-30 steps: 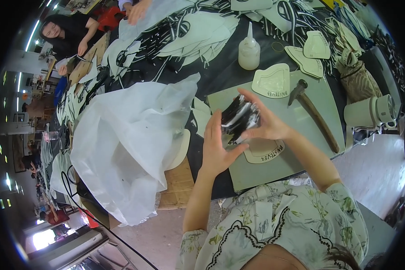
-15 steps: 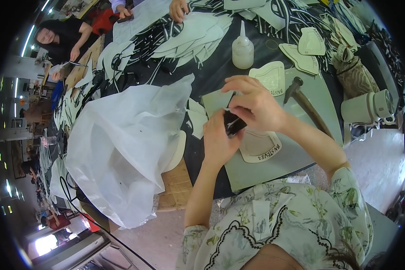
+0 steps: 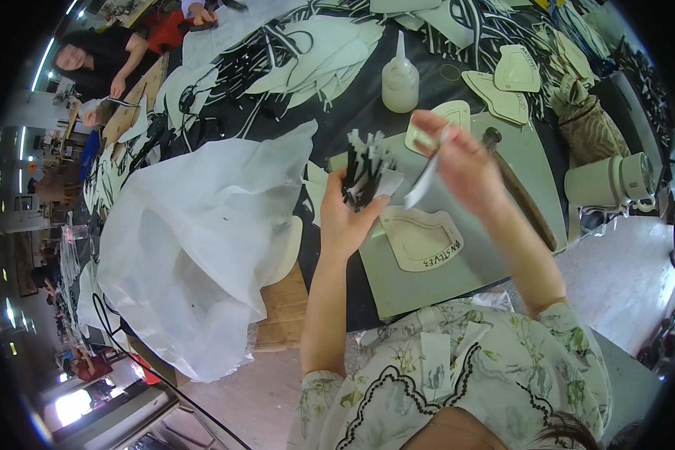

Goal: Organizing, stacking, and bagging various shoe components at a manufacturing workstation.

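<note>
My left hand (image 3: 343, 223) is closed round a bundle of black and white strips (image 3: 363, 171), whose cut ends stick up above the fingers. To its right, my right hand (image 3: 469, 171) is smeared by motion; a narrow white strip (image 3: 423, 186) hangs from its fingers. Both hands are over a grey-green board (image 3: 397, 296). A cream template (image 3: 421, 238) with a curved outline lies on the board just below the hands. Beside my right forearm rests a hammer (image 3: 523, 196), its head partly hidden behind the wrist.
A crumpled translucent plastic sheet (image 3: 191, 202) covers the left side. A squeeze bottle (image 3: 400, 84) stands beyond the hands, near more cream templates (image 3: 516, 69). Piles of pale cut pieces (image 3: 337, 56) spread across the far side. A pale flask (image 3: 611, 181) is at right. Another person (image 3: 101, 64) works at far left.
My right hand has moved right, away from the left, with a white strip in its fingers. The bundle in my left hand now shows its upright ends. A co-worker's hand has left the far pile.
</note>
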Action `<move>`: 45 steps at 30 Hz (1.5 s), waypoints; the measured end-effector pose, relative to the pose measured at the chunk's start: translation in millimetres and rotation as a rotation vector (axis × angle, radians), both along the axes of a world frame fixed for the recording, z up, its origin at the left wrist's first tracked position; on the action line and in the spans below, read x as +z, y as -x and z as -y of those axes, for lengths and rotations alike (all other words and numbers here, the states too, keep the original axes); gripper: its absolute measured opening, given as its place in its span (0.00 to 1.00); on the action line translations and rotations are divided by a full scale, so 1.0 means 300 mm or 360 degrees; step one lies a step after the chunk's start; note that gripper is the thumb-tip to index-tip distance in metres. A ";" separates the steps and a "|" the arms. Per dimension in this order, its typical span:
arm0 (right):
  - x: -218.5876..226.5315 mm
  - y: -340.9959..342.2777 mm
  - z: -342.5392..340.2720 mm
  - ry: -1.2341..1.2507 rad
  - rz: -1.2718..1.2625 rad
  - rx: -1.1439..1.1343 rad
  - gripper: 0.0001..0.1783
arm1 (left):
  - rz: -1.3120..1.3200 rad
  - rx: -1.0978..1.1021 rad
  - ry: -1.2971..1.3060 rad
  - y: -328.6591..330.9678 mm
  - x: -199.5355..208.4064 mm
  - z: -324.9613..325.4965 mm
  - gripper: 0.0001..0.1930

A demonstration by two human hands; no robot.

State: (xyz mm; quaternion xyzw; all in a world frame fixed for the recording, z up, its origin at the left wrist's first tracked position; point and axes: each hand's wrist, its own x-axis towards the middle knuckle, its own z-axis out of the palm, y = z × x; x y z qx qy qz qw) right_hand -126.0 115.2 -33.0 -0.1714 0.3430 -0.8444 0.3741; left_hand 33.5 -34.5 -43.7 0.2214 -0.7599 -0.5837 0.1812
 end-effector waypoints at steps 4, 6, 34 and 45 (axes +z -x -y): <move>-0.117 -0.096 0.080 -0.0127 -0.0367 -0.0154 0.06 | 0.0070 -0.0273 0.0115 0.026 -0.013 -0.017 0.38; -0.120 -0.108 0.090 -0.0162 -0.0232 -0.0157 0.06 | -0.0105 -0.0587 0.0193 -0.011 0.006 0.004 0.47; -0.087 -0.053 0.148 -0.0359 -0.1112 -0.0173 0.27 | 0.0026 -0.0209 0.0507 0.056 -0.039 0.018 0.47; 0.011 0.083 -0.008 -0.0544 -0.2353 -0.0001 0.14 | -0.0039 -0.0315 0.0360 0.065 -0.032 0.062 0.41</move>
